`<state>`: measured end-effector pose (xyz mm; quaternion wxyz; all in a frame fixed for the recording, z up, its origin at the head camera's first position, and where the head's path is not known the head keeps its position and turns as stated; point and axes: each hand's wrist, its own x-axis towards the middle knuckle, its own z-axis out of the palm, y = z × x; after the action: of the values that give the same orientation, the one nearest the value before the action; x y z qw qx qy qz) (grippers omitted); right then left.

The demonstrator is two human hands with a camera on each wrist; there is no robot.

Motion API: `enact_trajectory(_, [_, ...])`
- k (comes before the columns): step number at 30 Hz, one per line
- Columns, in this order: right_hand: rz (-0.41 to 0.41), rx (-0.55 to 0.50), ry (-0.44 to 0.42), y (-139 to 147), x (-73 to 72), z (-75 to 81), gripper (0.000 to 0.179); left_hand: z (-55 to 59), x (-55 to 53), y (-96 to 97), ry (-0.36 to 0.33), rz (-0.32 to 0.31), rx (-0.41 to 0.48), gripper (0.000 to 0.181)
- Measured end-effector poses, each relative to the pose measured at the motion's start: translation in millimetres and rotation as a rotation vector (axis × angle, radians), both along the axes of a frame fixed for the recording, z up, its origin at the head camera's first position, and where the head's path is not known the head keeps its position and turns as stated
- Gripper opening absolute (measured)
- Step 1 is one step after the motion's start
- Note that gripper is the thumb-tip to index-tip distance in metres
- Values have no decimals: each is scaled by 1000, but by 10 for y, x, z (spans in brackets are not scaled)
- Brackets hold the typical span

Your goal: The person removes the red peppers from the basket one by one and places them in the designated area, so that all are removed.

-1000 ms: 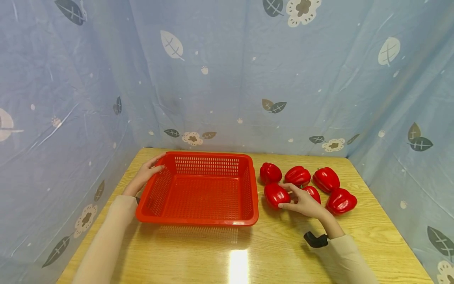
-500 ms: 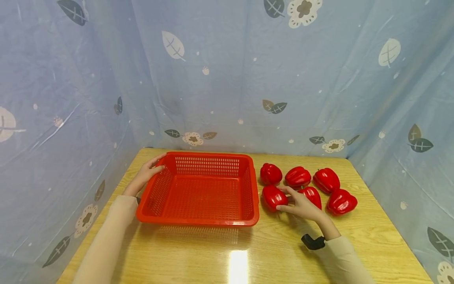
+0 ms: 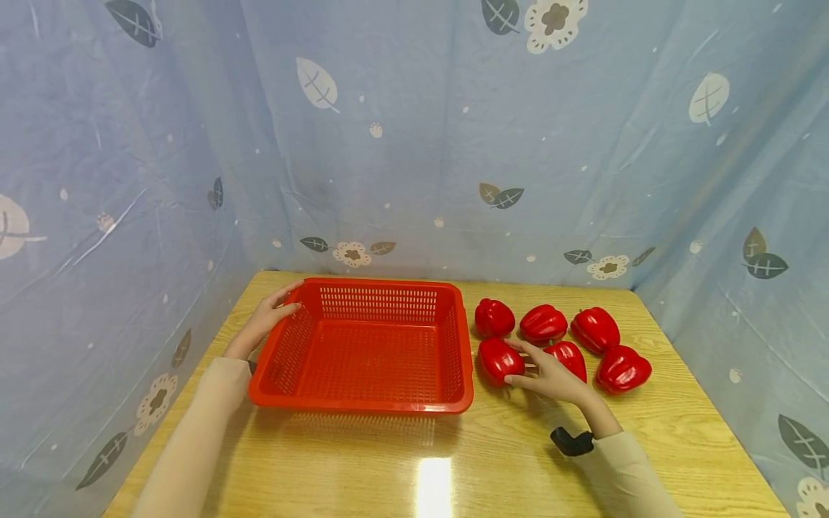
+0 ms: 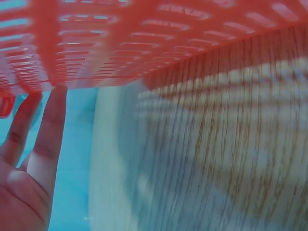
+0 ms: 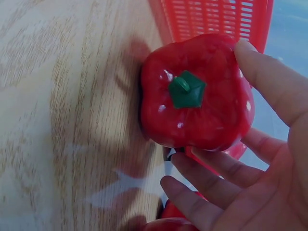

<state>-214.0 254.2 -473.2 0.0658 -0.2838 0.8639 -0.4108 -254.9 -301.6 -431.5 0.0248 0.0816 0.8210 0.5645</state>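
Note:
My left hand holds the left rim of a red plastic basket, its thumb over the edge. In the left wrist view, straight fingers touch the basket's slotted outer wall. At the basket's right side, my right hand pinches a glossy red bell pepper between thumb and fingers. The right wrist view shows this bell pepper with its green stem facing the camera, close to the tabletop. Its thumb lies on one side, a finger on another, and the remaining fingers are spread.
Several more red bell peppers lie on the right, such as one behind the held one and one at the far right. The wooden table is enclosed by a blue patterned curtain.
My right hand and the bell pepper have shifted slightly left and toward me, mostly in the first half second. The left hand and the basket stay in place.

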Motion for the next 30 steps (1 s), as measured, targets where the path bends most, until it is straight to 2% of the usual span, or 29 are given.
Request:
enact_trajectory(7, [10, -5, 17, 8, 14, 5, 74, -171, -141, -124, 34, -24, -40, 58])
enact_trajectory(12, [15, -18, 19, 23, 18, 6, 74, -242, -187, -179, 135, -63, -111, 57])
enact_trajectory(16, [18, -17, 0, 29, 31, 53, 73, -215, -190, -183, 152, -79, -151, 57])
enact_trajectory(20, [8, -3, -8, -25, 106, 215, 72, -153, -198, -173, 110, -67, -213, 59])
enact_trajectory(24, [-12, 16, 4, -12, 90, 222, 71, -108, -193, -168, 112, -56, -286, 59])
enact_trajectory(27, [-17, 23, 24, 39, 14, 136, 72, -85, -184, -162, 127, -48, -313, 59])
enact_trajectory(30, [-21, 23, 40, 38, -2, 176, 72, -61, -179, -160, 113, -37, -331, 60])
